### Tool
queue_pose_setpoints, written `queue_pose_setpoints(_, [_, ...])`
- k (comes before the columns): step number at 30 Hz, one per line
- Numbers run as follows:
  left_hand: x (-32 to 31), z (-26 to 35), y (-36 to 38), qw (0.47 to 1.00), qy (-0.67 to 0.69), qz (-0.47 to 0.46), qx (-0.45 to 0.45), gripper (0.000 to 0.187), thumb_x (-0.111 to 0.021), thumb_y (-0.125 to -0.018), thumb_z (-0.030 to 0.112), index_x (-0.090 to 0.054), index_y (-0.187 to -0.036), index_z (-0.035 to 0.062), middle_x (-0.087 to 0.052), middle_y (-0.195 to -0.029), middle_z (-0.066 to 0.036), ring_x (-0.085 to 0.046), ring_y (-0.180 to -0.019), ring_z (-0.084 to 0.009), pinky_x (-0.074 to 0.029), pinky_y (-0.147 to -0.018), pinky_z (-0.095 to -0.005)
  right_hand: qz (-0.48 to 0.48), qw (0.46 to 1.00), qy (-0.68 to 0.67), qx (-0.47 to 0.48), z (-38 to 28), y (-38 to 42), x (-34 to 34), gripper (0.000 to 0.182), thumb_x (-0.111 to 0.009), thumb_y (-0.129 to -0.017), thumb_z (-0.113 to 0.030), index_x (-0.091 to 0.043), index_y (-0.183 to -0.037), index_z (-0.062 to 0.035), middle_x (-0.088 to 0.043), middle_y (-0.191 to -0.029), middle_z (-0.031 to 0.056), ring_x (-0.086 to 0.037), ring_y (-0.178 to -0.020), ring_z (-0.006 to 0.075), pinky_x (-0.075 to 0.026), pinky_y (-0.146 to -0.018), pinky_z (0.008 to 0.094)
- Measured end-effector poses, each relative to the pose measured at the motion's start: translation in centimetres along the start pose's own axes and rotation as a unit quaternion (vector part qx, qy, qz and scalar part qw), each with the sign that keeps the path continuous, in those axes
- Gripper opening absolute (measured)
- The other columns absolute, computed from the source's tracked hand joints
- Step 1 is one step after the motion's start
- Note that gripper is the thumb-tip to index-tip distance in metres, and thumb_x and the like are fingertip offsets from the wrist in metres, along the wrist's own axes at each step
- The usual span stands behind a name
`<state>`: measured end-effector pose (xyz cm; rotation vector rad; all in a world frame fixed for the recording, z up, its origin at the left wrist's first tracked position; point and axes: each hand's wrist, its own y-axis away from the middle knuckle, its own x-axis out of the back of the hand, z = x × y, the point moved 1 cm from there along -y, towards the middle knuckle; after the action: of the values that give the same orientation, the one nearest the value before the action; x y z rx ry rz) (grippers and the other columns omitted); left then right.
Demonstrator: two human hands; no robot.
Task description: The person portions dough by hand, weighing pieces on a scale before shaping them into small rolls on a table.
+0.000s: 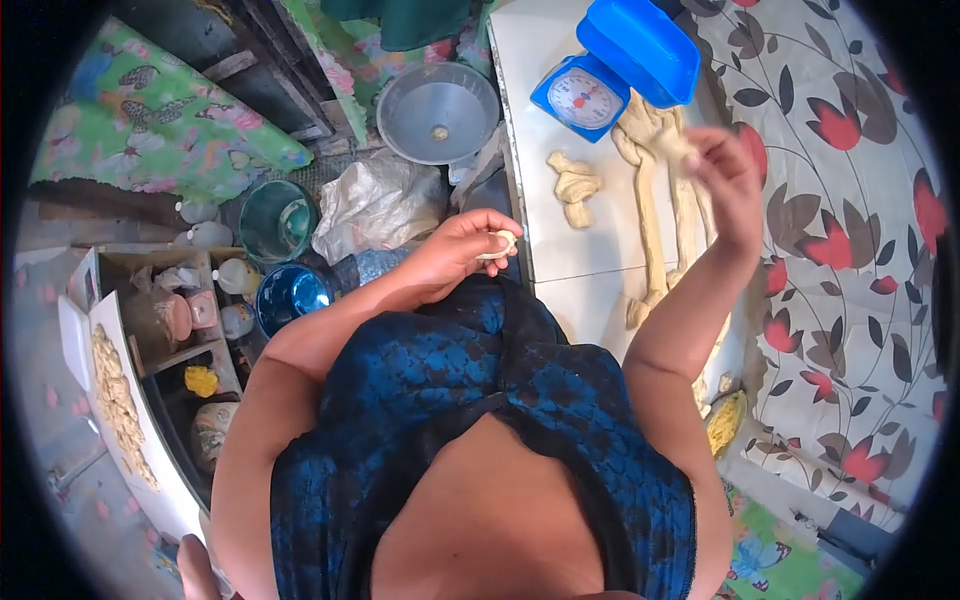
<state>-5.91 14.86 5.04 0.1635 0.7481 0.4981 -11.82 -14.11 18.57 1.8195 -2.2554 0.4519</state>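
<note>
My left hand [462, 247], in front of my body by the counter's near edge, is closed around a small piece of pale dough [503, 243]. Over the counter's far side, my right hand [728, 178] is smeared by motion, with a bit of dough [677, 143] at its fingertips. Below and beside it lie long dough strips [652, 215], running along the white counter [555, 265]. A short twisted lump of dough [575, 187] rests apart from them. The blue dial scale [583, 98], with its blue pan [642, 45], stands at the counter's far end.
A grey basin [438, 112], a green bucket [277, 222] and a blue bucket [293, 298] are on the left, near a white plastic sack [375, 205]. A board with many dough pieces [120, 405] lies at far left. Floral covering [830, 230] borders the counter's right.
</note>
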Motion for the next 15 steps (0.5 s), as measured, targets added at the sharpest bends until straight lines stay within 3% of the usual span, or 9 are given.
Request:
queue_pose_setpoints(1, [-0.1, 0.0, -0.1, 1.000, 0.000, -0.003, -0.001, 0.021, -0.052, -0.086, 0.011, -0.052, -0.105, 0.0034, -0.054, -0.087, -0.004, -0.051, -0.074, -0.0095, -0.041, -0.068, -0.0241, 0.050, 0.997, 0.024, 0.053, -0.7, -1.5, 0.8, 0.027, -0.062, -0.078, -0.014, -0.058, -0.101, -0.0017, -0.057, -0.084, -0.0010, -0.051, -0.076, 0.0071, -0.039, -0.070, 0.0213])
queue_pose_setpoints(3, [-0.1, -0.2, -0.3, 1.000, 0.001, -0.007, -0.003, 0.021, -0.052, -0.086, 0.012, -0.052, -0.105, 0.0036, -0.054, -0.087, -0.004, -0.050, -0.074, -0.0093, -0.041, -0.067, -0.0237, 0.104, 0.991, 0.081, 0.037, -2.0, -4.6, 1.8, 0.028, -0.062, -0.080, -0.017, -0.058, -0.102, -0.0010, -0.059, -0.085, 0.0009, -0.051, -0.077, 0.0068, -0.039, -0.069, 0.0207])
queue_pose_setpoints(7, [0.1, -0.1, -0.4, 1.000, -0.001, -0.012, -0.012, 0.021, -0.053, -0.086, 0.012, -0.053, -0.105, 0.0041, -0.054, -0.087, -0.004, -0.050, -0.074, -0.0093, -0.041, -0.067, -0.0235, 0.084, 0.989, 0.119, 0.021, -0.8, -10.9, 3.2, 0.022, -0.065, -0.077, -0.012, -0.061, -0.097, -0.0018, -0.063, -0.090, 0.0046, -0.056, -0.078, 0.0089, -0.043, -0.068, 0.0234])
queue_pose_setpoints(9, [0.2, 0.2, -0.3, 1.000, -0.002, 0.002, -0.013, 0.020, -0.053, -0.085, 0.012, -0.053, -0.104, 0.0045, -0.054, -0.087, -0.004, -0.050, -0.074, -0.0091, -0.041, -0.067, -0.0234, 0.051, 0.967, 0.249, 0.003, 0.4, -13.3, 3.2, 0.024, -0.059, -0.081, -0.012, -0.058, -0.102, -0.0005, -0.060, -0.083, 0.0023, -0.055, -0.071, 0.0081, -0.045, -0.063, 0.0221])
queue_pose_setpoints(13, [0.0, 0.7, -0.2, 1.000, 0.002, 0.004, -0.010, 0.020, -0.053, -0.085, 0.011, -0.053, -0.104, 0.0044, -0.054, -0.087, -0.004, -0.050, -0.074, -0.0090, -0.041, -0.067, -0.0235, 0.025, 0.983, 0.180, -0.024, 2.8, -16.7, 3.6, 0.023, -0.057, -0.081, -0.009, -0.058, -0.102, -0.0006, -0.060, -0.085, 0.0034, -0.058, -0.069, 0.0096, -0.048, -0.061, 0.0220])
queue_pose_setpoints(15, [-0.1, 0.7, -0.2, 1.000, -0.006, 0.006, -0.010, 0.020, -0.053, -0.085, 0.011, -0.053, -0.104, 0.0044, -0.054, -0.087, -0.003, -0.050, -0.074, -0.0091, -0.041, -0.067, -0.0236, 0.041, 0.965, 0.255, -0.041, 2.3, -16.8, 3.4, 0.023, -0.059, -0.081, -0.009, -0.057, -0.102, -0.0005, -0.061, -0.090, 0.0042, -0.058, -0.076, 0.0107, -0.047, -0.067, 0.0218])
